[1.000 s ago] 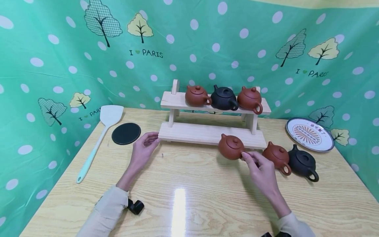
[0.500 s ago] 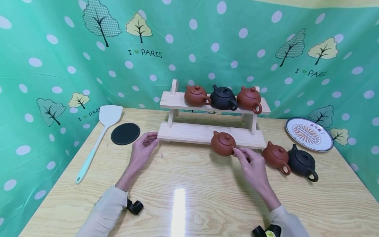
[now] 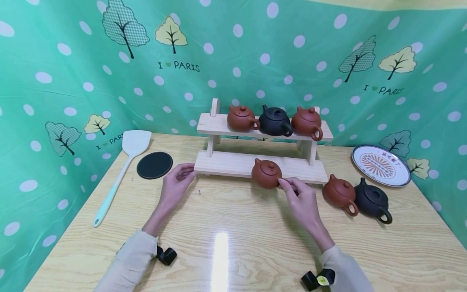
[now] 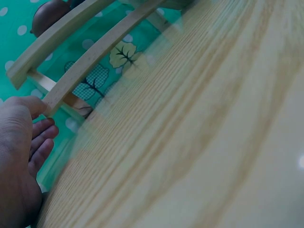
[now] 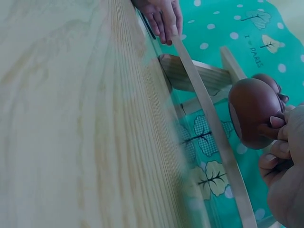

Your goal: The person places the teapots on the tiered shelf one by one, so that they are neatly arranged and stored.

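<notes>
My right hand (image 3: 300,200) pinches the handle of a reddish-brown clay teapot (image 3: 266,173), held up at the front edge of the lower board. In the right wrist view that teapot (image 5: 254,111) hangs off the board, its handle partly covered by fingers. My left hand (image 3: 176,182) grips the left end of the two-tier wooden rack (image 3: 222,162), thumb and fingers around the lower board's end. On the upper board stand a brown teapot (image 3: 240,119), a black teapot (image 3: 273,121) and another brown teapot (image 3: 306,121), handles toward the front right.
Right of the rack, a brown teapot (image 3: 338,191) and a black teapot (image 3: 373,200) stand side by side on the table. Behind them lies a patterned plate (image 3: 404,178). A spatula (image 3: 135,146) and a black round coaster (image 3: 155,165) lie at the left. A green curtain (image 3: 255,48) hangs behind.
My right hand has carried the brown teapot leftward and slightly up along the lower board's front edge. The left hand stays at the rack's left end.
</notes>
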`<state>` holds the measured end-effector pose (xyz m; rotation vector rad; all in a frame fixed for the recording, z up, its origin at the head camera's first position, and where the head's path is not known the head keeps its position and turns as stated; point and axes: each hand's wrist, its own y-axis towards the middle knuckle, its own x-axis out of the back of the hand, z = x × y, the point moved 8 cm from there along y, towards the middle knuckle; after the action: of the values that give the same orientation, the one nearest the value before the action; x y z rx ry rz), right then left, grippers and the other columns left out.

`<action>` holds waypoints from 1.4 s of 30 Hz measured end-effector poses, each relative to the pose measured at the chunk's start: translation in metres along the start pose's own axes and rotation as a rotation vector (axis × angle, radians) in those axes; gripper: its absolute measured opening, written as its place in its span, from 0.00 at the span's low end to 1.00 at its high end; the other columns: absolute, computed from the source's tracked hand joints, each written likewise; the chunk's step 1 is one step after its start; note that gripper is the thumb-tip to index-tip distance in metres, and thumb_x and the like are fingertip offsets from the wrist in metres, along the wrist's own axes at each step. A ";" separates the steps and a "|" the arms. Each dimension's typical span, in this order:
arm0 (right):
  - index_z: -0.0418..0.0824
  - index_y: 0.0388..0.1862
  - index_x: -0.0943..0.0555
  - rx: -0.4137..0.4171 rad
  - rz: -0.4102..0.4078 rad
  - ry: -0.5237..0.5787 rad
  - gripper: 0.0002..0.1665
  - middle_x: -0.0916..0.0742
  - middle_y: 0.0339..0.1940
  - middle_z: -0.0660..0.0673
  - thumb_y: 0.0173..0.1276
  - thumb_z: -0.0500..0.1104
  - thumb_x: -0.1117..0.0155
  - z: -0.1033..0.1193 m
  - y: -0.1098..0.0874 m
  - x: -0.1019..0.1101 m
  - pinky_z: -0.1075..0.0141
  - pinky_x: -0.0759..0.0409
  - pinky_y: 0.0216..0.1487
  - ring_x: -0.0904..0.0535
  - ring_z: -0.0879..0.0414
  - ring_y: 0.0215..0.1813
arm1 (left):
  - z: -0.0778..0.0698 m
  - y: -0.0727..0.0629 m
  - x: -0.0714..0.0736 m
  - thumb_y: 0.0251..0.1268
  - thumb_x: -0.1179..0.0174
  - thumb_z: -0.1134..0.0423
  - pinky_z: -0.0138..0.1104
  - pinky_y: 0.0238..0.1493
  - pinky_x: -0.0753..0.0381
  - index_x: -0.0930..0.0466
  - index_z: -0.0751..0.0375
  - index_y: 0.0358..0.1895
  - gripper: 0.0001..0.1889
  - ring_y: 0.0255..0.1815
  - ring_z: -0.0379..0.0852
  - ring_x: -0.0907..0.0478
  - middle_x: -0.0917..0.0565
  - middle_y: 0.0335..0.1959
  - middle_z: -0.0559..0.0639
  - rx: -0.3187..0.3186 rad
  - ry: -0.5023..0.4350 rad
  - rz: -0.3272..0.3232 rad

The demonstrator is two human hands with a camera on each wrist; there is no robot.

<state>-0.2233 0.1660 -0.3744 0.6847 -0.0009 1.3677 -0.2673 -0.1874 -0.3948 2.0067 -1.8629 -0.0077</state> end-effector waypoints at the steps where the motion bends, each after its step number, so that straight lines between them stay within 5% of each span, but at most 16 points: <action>1: 0.36 0.36 0.13 0.001 0.001 0.004 0.08 0.17 0.21 0.38 0.77 0.37 0.34 0.000 0.001 -0.001 0.70 0.37 0.22 0.36 0.62 0.21 | 0.001 0.000 0.000 0.73 0.37 0.74 0.28 0.55 0.20 0.21 0.79 0.58 0.16 0.55 0.64 0.18 0.16 0.53 0.72 0.001 -0.002 0.001; 22: 0.33 0.34 0.14 -0.017 -0.011 0.065 0.10 0.23 0.15 0.47 0.76 0.35 0.35 -0.002 0.012 -0.025 0.72 0.46 0.19 0.41 0.64 0.18 | 0.003 0.001 -0.001 0.73 0.37 0.73 0.30 0.57 0.20 0.22 0.79 0.59 0.16 0.56 0.63 0.19 0.16 0.54 0.72 0.012 -0.009 0.010; 32: 0.27 0.34 0.16 0.004 0.004 0.075 0.10 0.23 0.16 0.46 0.76 0.31 0.37 0.035 0.014 -0.027 0.72 0.45 0.20 0.42 0.66 0.19 | 0.001 0.001 -0.001 0.73 0.37 0.73 0.30 0.57 0.20 0.22 0.79 0.59 0.16 0.56 0.63 0.18 0.16 0.54 0.71 0.008 0.000 0.010; 42: 0.27 0.35 0.16 -0.044 0.031 0.119 0.09 0.26 0.16 0.42 0.76 0.31 0.37 0.035 0.021 -0.040 0.75 0.46 0.21 0.41 0.67 0.19 | 0.002 0.001 0.000 0.74 0.37 0.72 0.30 0.58 0.20 0.22 0.78 0.59 0.16 0.57 0.62 0.19 0.16 0.54 0.71 0.028 -0.007 0.013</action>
<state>-0.2380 0.1157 -0.3519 0.5679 0.0539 1.4326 -0.2688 -0.1877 -0.3967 2.0155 -1.8904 0.0147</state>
